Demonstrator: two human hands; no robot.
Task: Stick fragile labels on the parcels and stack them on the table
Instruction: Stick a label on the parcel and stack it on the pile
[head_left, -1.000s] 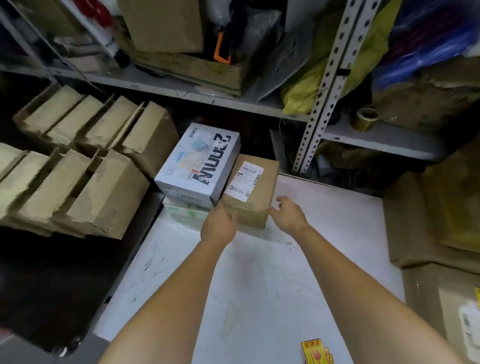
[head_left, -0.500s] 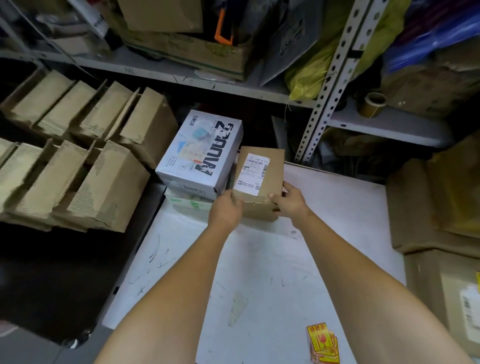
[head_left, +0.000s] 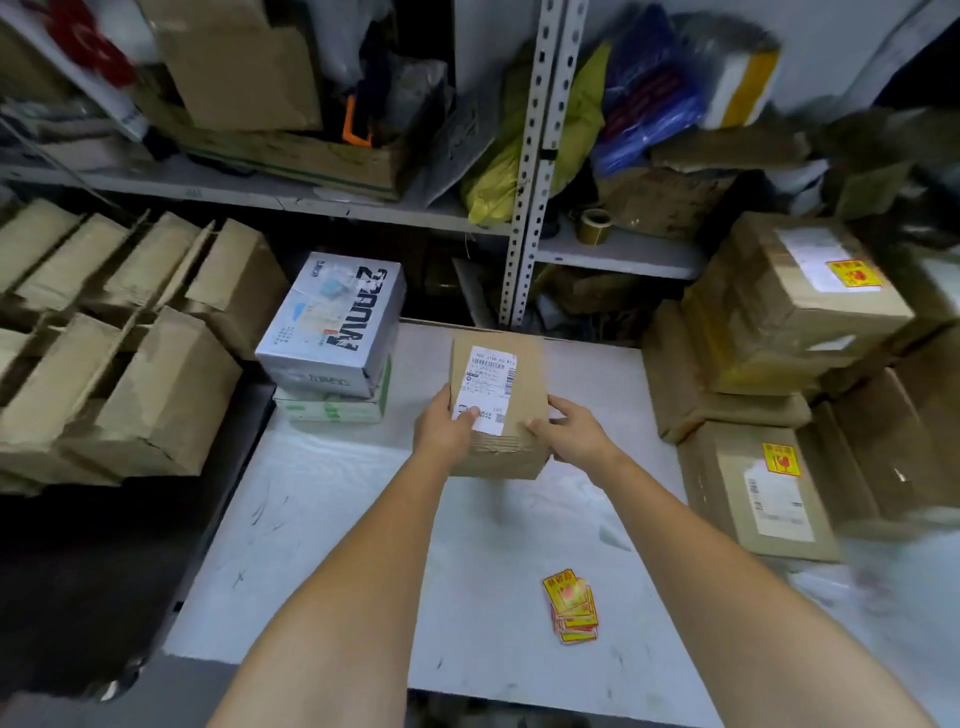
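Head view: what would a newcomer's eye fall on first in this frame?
First the small brown parcel with its white shipping label, gripped by the left hand and right hand at the middle of the white table. Next the bright yellow-and-red fragile labels, a loose pile on the table's near right part. Then the stacked parcels at the right, two already bearing such a sticker.

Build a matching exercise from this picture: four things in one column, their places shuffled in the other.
Things
1. small brown parcel
2. stack of fragile labels
3. tape roll
4. white printed box

Places
A. on the shelf
B. on top of the green-and-white box
C. held by the left hand and right hand
D. lying loose on the table

Pairs: 1-C, 2-D, 3-A, 4-B
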